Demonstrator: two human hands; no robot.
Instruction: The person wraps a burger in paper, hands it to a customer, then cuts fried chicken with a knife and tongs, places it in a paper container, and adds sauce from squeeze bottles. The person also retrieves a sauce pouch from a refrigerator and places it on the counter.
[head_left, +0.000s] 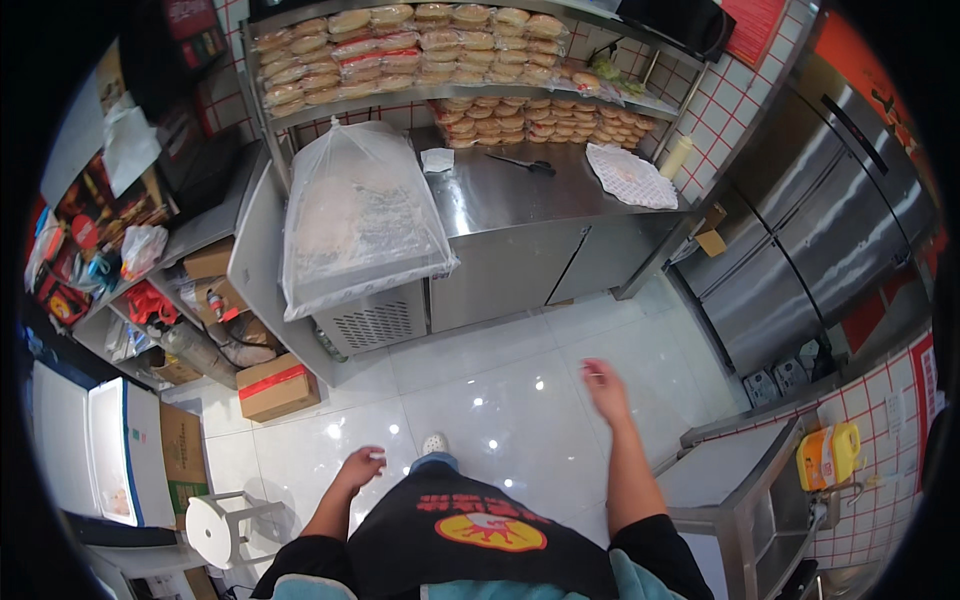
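My left hand (361, 468) hangs over the white tiled floor, fingers loosely bent, with nothing seen in it. Farther forward on the right, my right hand (604, 390) is also over the floor, partly curled and slightly blurred; whether it holds anything small is unclear. Before me stands a stainless steel counter (517, 199). A large tray under a clear plastic bag (360, 217) rests at its left end. Scissors (523, 163), a small white paper (438, 160) and a patterned cloth or paper sheet (632, 176) lie on top. Wrapped buns (450, 56) fill the shelf above.
A taped cardboard box (278, 388) sits on the floor at left, near a white stool (213, 531) and an opened foam box (112, 454). Steel refrigerator doors (787, 225) stand at right. A sink unit with a yellow jug (828, 456) is at lower right.
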